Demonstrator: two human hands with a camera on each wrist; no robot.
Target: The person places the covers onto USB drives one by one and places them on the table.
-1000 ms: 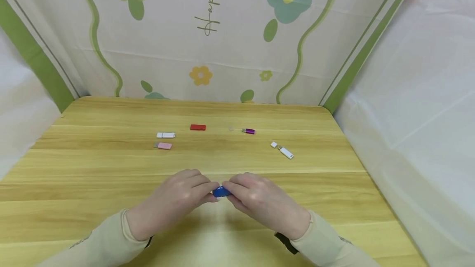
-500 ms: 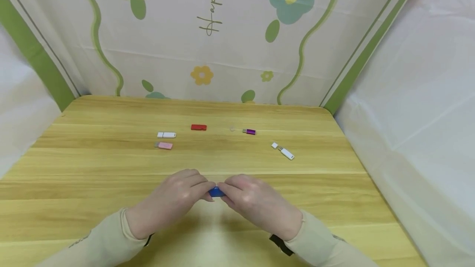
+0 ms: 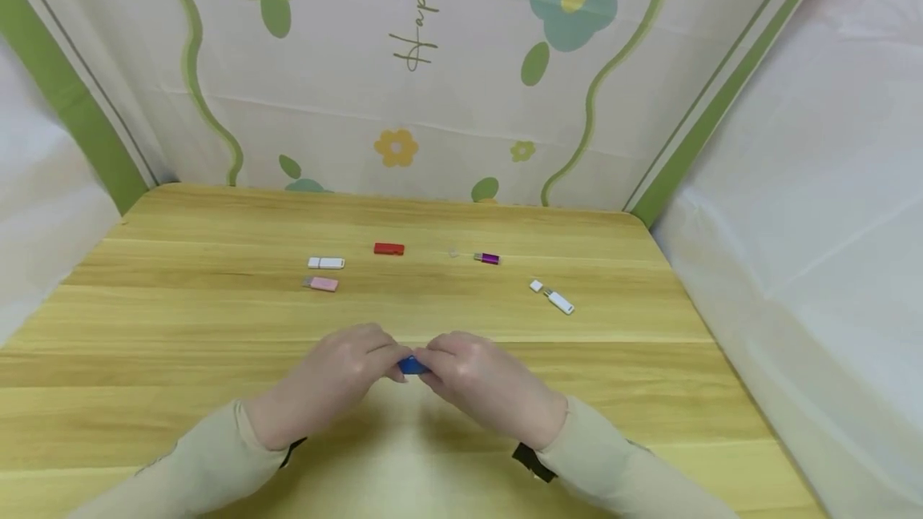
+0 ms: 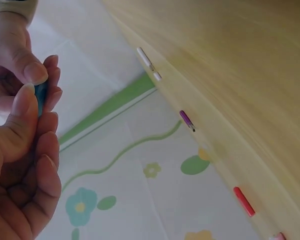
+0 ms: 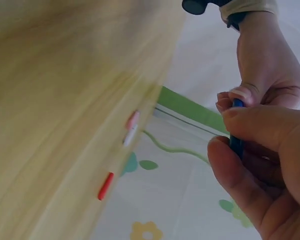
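Two hands point(image 3: 340, 371) point(image 3: 485, 381) pinching blue stick point(image 3: 413, 366); purple drive point(image 4: 185, 118) in left wrist view, not right

Even, diffuse light, pale glare and soft-edged shadows on the wooden table point(image 3: 404, 463), wrist views dimmer and hazier.

Ends of the blue object point(image 3: 413, 366) hidden behind fingers point(image 3: 387, 356), pink stick point(image 4: 279, 236) cropped at left wrist view's bottom

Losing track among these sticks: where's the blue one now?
In the head view, the blue stick sits below and slightly left of centre, with the left hand and right hand both pinching it.
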